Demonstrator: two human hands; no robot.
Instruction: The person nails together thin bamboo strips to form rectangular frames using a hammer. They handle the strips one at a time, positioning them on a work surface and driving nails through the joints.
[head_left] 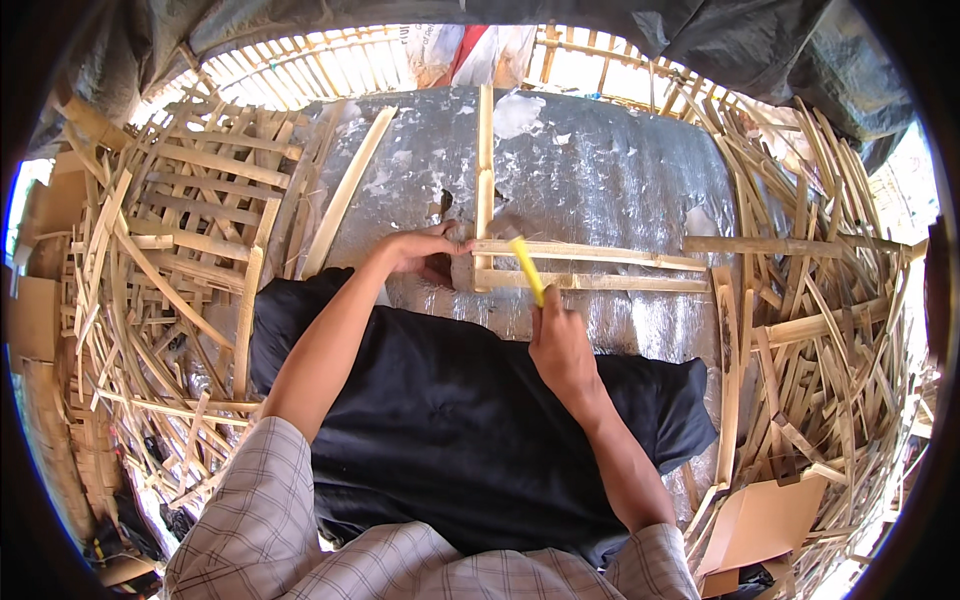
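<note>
Yellow-handled hammer (527,272): head blurred | bamboo strips (610,256): pale, narrow, flat

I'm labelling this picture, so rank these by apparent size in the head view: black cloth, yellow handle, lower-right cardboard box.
Largest to smallest:
1. Black cloth
2. Lower-right cardboard box
3. Yellow handle, in the right hand

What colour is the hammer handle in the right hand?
The hammer handle is bright yellow; it shows best in the head view.
</note>
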